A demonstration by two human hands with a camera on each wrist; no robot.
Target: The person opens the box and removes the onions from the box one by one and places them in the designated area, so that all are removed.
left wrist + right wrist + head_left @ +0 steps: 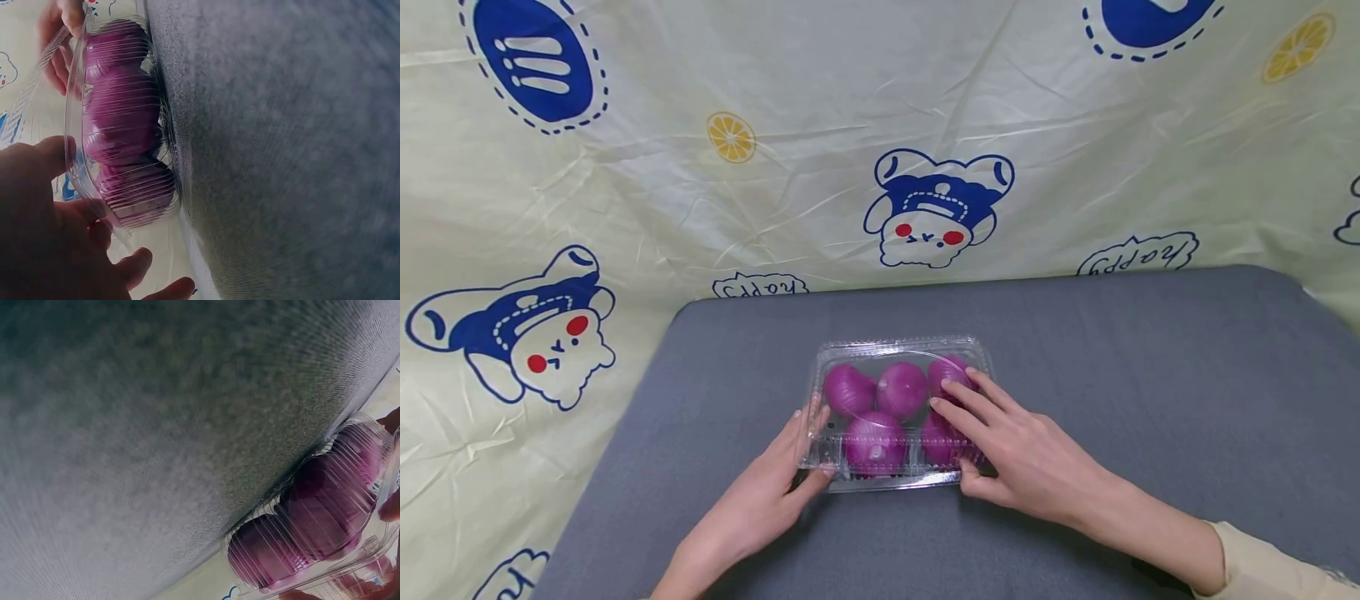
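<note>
A clear plastic clamshell box (891,482) sits on the grey table, its ribbed base showing in both wrist views. Several purple onions (876,443) lie inside in two rows. The transparent lid (917,346) covers them; its front edge stands a little apart from the base rim. At the box's left side, my left hand (767,492) grips the rim, thumb at the front left corner and fingers along the side. My right hand (1026,450) holds the right side, fingers spread over the lid and thumb at the front rim. Its fingers partly hide the right-hand onions.
Grey cloth covers the table (1150,375) around the box. Behind and to the left hangs a pale curtain (805,200) printed with blue cartoon figures and orange slices. A beige sleeve (1262,562) shows on the right arm.
</note>
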